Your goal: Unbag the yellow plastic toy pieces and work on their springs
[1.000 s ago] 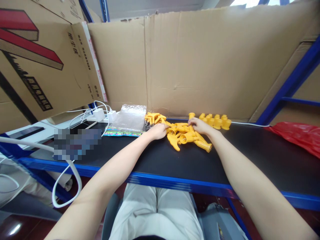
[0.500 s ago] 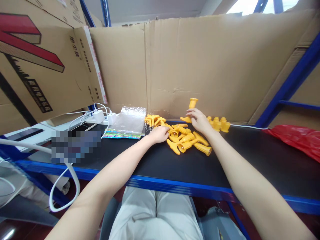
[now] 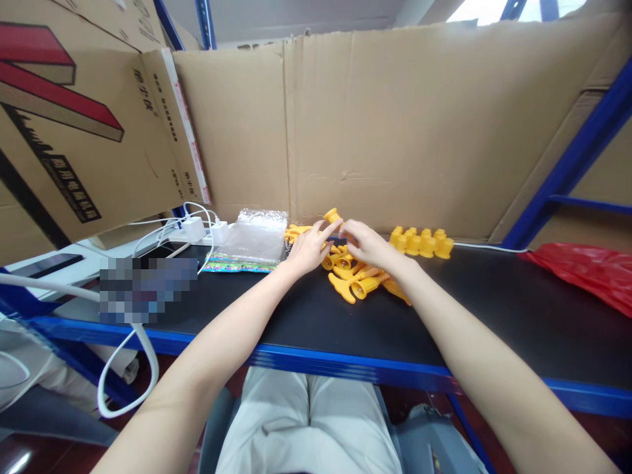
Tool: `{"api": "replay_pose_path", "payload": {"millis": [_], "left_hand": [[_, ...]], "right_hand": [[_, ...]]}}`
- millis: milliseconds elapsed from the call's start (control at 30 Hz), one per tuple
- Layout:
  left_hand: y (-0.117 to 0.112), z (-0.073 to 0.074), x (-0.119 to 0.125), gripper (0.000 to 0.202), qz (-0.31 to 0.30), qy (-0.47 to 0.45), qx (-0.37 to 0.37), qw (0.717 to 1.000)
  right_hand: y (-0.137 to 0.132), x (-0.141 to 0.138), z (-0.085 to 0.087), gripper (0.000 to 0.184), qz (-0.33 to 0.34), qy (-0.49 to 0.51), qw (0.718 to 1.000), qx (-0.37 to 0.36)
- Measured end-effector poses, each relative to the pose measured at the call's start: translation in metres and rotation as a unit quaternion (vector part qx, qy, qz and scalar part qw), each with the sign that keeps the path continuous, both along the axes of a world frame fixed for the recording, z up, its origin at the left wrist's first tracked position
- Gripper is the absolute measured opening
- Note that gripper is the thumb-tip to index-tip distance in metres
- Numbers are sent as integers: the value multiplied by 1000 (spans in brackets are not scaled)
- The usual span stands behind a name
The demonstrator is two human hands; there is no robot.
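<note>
A yellow plastic handle (image 3: 333, 215) with a flared round end stands up tilted between my two hands. Only its flared end shows; the fingers hide the lower part. My left hand (image 3: 310, 250) has its fingers closed around it from the left. From the right, my right hand (image 3: 364, 243) grips it with bent fingers. Below both hands lies a loose pile of similar yellow T-shaped handles (image 3: 342, 287), some with hollow round ends facing me. Farther right, several yellow pieces (image 3: 427, 245) stand upright in rows.
Clear plastic bags (image 3: 254, 237) lie left of the pile, with white chargers and cables (image 3: 193, 229) beyond. A red plastic bag (image 3: 582, 273) lies at the right. Cardboard (image 3: 395, 131) walls the back; a blue beam (image 3: 345, 368) edges the black table (image 3: 306, 322).
My right hand has moved left and down with the yellow handle, away from the standing rows. My left hand has risen from the pile to meet it.
</note>
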State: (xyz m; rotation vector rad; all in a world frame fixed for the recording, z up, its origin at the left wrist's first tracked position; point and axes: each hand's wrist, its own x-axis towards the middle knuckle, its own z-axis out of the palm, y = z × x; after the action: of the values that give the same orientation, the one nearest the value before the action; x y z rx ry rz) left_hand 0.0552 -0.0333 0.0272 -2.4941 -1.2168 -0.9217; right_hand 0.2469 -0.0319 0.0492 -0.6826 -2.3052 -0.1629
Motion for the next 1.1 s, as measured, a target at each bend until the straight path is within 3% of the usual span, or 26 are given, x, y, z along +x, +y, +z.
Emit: {"api": "replay_pose_path", "payload": {"millis": [200, 367, 567, 700, 800, 933, 1100], "left_hand": [[-7, 7, 2, 45, 34, -12, -15, 999], [-10, 8, 3, 44, 36, -28, -16, 999], [-1, 1, 3, 47, -39, -102, 41, 993], [-1, -1, 7, 31, -93, -161, 32, 982], [-2, -2, 10, 28, -147, -160, -8, 976], [4, -6, 9, 40, -176, -192, -80, 962], [10, -7, 5, 42, -182, -248, -141, 941]], "right_hand": [[-10, -10, 3, 35, 15, -28, 998, 55], [-13, -9, 3, 34, -31, -14, 998, 51], [-8, -7, -4, 39, -86, 58, 994, 30], [-2, -12, -7, 42, -73, 178, 981, -19], [-1, -20, -8, 37, -12, 292, 950, -110], [-6, -31, -6, 36, 99, 397, 883, -229], [-16, -35, -2, 37, 133, 462, 816, -321]]}}
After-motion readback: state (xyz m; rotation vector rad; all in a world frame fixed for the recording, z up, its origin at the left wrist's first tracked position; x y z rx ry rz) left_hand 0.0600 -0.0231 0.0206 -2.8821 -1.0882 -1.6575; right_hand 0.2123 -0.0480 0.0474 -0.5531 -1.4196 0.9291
